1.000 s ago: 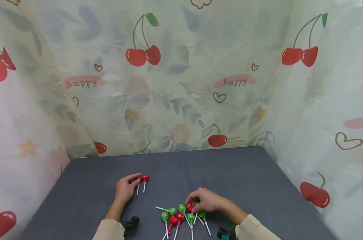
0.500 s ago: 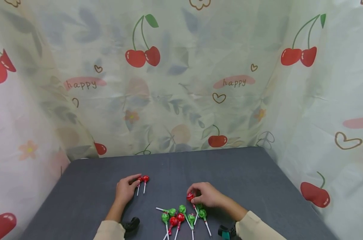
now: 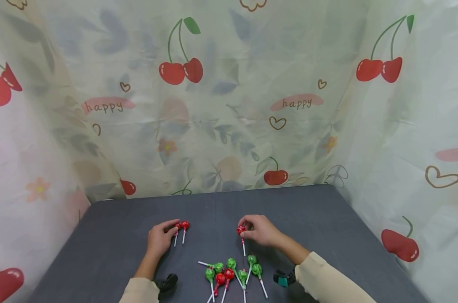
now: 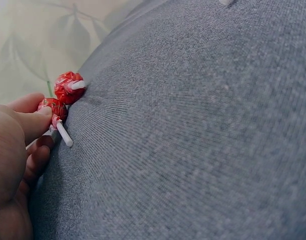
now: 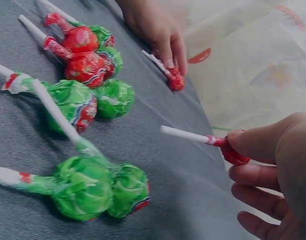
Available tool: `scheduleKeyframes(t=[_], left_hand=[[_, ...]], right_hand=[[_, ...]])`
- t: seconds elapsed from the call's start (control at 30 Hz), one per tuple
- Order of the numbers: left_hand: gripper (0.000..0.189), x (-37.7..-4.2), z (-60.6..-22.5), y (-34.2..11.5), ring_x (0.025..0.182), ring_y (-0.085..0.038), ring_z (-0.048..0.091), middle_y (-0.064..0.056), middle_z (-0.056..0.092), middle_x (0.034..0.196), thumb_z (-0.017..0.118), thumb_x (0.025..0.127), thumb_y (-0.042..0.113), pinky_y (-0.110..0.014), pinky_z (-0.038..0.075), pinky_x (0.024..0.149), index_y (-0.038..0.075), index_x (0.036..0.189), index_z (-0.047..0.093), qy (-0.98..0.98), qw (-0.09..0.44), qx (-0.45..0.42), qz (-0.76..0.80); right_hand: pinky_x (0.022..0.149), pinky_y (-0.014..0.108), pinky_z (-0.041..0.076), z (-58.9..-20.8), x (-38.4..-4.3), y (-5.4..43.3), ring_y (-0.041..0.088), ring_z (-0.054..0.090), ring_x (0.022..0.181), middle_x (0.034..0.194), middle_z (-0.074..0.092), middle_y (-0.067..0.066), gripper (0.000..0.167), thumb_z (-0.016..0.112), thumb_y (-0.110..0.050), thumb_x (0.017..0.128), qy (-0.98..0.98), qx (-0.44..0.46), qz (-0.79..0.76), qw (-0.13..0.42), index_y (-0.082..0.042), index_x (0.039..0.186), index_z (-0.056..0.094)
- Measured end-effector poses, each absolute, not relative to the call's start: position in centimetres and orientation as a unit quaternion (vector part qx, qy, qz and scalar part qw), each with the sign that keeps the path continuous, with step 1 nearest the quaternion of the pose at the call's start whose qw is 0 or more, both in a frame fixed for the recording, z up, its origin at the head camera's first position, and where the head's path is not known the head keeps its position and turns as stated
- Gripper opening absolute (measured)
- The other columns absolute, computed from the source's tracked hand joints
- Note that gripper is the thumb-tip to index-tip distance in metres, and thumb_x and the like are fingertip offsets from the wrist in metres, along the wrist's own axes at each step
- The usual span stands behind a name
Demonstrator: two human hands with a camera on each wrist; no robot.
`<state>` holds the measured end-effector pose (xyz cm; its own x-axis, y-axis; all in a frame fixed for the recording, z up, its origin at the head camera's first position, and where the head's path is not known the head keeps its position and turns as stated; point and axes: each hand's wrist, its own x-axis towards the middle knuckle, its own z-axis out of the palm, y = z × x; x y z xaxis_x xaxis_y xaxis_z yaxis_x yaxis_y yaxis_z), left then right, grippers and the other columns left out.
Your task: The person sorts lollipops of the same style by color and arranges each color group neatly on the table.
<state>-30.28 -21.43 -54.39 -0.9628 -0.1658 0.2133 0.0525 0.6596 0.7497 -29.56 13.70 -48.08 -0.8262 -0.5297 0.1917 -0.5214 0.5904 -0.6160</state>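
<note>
At the left of the table, my left hand pinches the wrapped head of a red lollipop between thumb and fingers. A second red lollipop lies right beside it, head against head in the left wrist view. My right hand grips another red lollipop by its head, its white stick pointing toward the front of the table. In the head view this one is just beyond the mixed group. Several green lollipops and two red lollipops lie bunched at the front middle, sticks mostly toward the near edge.
A dark grey cloth covers the table. Behind and at both sides hangs a pale curtain printed with cherries. Dark bands with devices are on both wrists, including the right wrist device.
My right hand has picked a red lollipop out of the bunch and carried it away toward the back of the table. My left hand has stayed on its red lollipop.
</note>
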Motion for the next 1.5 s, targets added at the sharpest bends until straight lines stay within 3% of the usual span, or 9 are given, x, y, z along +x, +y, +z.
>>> scheduleKeyframes(t=[0.87,1.1,1.5], left_hand=[[0.027,-30.2,-54.4,-21.7,0.103,-0.032,0.061,-0.015,0.068,0.115,0.070,0.090,0.012,-0.051,0.043,0.088,0.014,0.118,0.073,-0.901,0.134,0.018,-0.412],[0.028,-30.2,-54.4,-21.6,0.109,-0.033,0.059,-0.015,0.066,0.119,0.069,0.091,0.013,-0.053,0.042,0.092,0.014,0.119,0.072,-0.900,0.127,0.020,-0.416],[0.028,-30.1,-54.2,-21.6,0.105,-0.031,0.060,-0.015,0.067,0.118,0.069,0.091,0.013,-0.051,0.043,0.089,0.015,0.119,0.072,-0.900,0.124,0.025,-0.416]], right_hand=[[0.065,0.029,0.045,-44.3,-31.4,12.1,0.011,0.054,0.072,0.078,0.060,-0.008,0.014,0.073,-0.011,0.087,0.897,-0.303,-0.322,-0.009,-0.009,0.099,0.068],[0.062,0.028,0.045,-44.9,-32.2,11.2,0.011,0.053,0.070,0.077,0.060,-0.008,0.014,0.074,-0.014,0.087,0.890,-0.297,-0.346,-0.001,-0.009,0.099,0.069],[0.056,0.025,0.044,-46.6,-33.8,9.0,0.009,0.053,0.064,0.074,0.060,-0.006,0.016,0.077,-0.012,0.083,0.880,-0.269,-0.391,-0.022,-0.008,0.097,0.071]])
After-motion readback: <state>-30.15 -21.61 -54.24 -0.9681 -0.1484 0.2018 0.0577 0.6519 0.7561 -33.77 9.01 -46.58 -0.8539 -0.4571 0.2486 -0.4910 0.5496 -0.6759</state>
